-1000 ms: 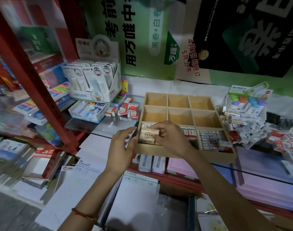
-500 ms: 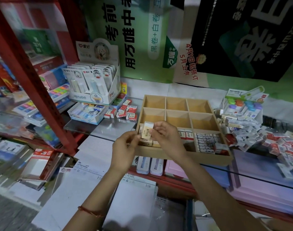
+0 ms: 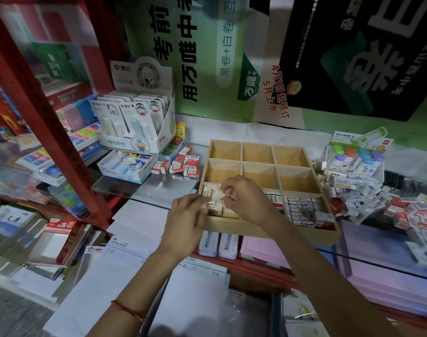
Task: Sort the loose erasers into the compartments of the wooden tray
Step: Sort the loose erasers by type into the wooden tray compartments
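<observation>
Right hand (image 3: 244, 199) pinches eraser (image 3: 215, 193) over tray's (image 3: 292, 233) near-left compartment; left hand (image 3: 184, 216) alongside, grip blurred, cannot tell. Next: seat it flush.

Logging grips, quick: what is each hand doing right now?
Left hand: fingertips at the cream eraser, blurred; grip cannot be told.
Right hand: pinching that eraser over the wooden tray.

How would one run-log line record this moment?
right hand: pinches cream eraser | left hand: alongside, blurred | place: wooden tray, near-left compartment
</observation>
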`<state>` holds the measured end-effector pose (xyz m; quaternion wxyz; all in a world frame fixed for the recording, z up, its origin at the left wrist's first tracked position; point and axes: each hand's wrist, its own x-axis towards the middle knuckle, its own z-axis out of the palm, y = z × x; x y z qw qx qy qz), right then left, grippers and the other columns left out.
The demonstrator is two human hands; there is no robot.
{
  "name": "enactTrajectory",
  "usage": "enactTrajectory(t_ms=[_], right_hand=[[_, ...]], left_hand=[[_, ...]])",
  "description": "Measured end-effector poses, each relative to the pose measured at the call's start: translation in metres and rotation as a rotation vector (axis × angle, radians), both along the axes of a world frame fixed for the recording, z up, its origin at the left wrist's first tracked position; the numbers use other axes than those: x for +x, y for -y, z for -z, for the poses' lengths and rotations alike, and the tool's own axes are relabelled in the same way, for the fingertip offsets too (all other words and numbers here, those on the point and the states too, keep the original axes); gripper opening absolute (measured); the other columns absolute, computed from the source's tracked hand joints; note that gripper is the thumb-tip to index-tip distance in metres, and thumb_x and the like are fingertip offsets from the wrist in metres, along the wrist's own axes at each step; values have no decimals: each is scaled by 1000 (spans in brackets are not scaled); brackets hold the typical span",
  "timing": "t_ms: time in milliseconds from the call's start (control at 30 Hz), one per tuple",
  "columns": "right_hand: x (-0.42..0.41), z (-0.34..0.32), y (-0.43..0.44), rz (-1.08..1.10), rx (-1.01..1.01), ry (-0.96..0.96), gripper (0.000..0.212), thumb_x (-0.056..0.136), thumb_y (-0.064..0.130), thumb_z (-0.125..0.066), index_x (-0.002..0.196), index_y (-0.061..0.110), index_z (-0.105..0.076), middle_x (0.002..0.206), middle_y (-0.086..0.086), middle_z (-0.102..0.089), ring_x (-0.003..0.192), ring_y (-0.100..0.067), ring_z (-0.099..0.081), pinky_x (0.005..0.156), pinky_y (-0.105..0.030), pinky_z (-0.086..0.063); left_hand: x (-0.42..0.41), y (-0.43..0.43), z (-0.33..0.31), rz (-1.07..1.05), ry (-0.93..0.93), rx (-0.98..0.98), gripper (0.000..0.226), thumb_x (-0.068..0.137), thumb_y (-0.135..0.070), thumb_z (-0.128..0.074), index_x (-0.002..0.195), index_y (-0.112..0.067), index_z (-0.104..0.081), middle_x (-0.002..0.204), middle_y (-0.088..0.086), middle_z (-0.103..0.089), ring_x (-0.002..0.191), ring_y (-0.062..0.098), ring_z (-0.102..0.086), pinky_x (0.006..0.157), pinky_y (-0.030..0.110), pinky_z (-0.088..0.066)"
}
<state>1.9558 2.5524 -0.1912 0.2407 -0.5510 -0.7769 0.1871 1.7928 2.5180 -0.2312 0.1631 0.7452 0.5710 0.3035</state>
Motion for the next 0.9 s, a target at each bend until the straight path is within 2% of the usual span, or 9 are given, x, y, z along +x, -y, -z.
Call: enactTrajectory(t_ms=[100,200,267,367,533,600,700,800,900], right_hand=[[11,-2,1,38,25,-100,19,84,5,-62,101,11,-64,89,7,-51,71,1,-47,67,-8,-39],[17,0,7,17,-11,-175,17,82,3,-63,98,10,-65,81,14,-50,66,4,-49,63,-5,-39],[20,3,9,2,-41,-219,16,81,3,-64,97,8,-66,80,13,-52,67,7,-51,63,-6,-41],[20,8,8,-11,-79,-253,16,82,2,-64,97,7,-67,78,13,-54,69,15,-51,63,-4,-41],[15,12,3,-24,-112,-240,20,85,3,-62,104,7,-68,80,15,-55,70,12,-51,65,-1,-39],[12,14,2,-17,-128,-236,19,85,3,-63,102,7,-68,85,7,-61,73,9,-51,65,0,-39],[2,18,0,-12,-157,-202,14,84,5,-65,97,7,-68,95,-4,-68,76,4,-54,66,-1,-41],[-12,22,-1,-18,-124,-87,16,85,9,-64,101,7,-70,105,-7,-67,92,-13,-61,84,-19,-47],[-19,28,1,-18,-39,26,23,88,7,-60,109,7,-68,111,-10,-60,103,-21,-56,93,-31,-45]], left_hand=[[3,-6,7,53,-292,-19,68,86,-51,-13,127,-19,-56,139,8,-43,125,27,-34,101,40,-32],[3,-5,13,62,-432,1,51,89,-43,-30,114,-15,-64,127,13,-55,112,28,-47,87,44,-49],[0,-3,17,66,-469,19,45,89,-41,-34,110,-17,-65,125,12,-58,108,28,-52,81,41,-51],[-1,-4,17,94,-421,49,44,88,-42,-36,107,-17,-66,123,12,-58,108,30,-54,82,41,-50],[-3,-9,12,113,-369,50,49,84,-46,-35,95,-15,-72,124,12,-56,114,20,-32,88,41,-46],[-6,-8,12,119,-314,40,46,85,-45,-38,103,-16,-70,133,10,-50,119,18,-27,94,36,-38],[-11,-5,8,8,-96,42,35,88,-33,-52,119,-17,-60,138,5,-44,126,18,-30,98,24,-25],[-14,-2,9,-89,57,31,32,90,-21,-56,121,-12,-56,131,2,-48,123,17,-38,94,15,-23],[-12,-2,12,-67,63,22,31,93,-19,-52,123,-14,-56,131,1,-48,122,14,-37,94,13,-22]])
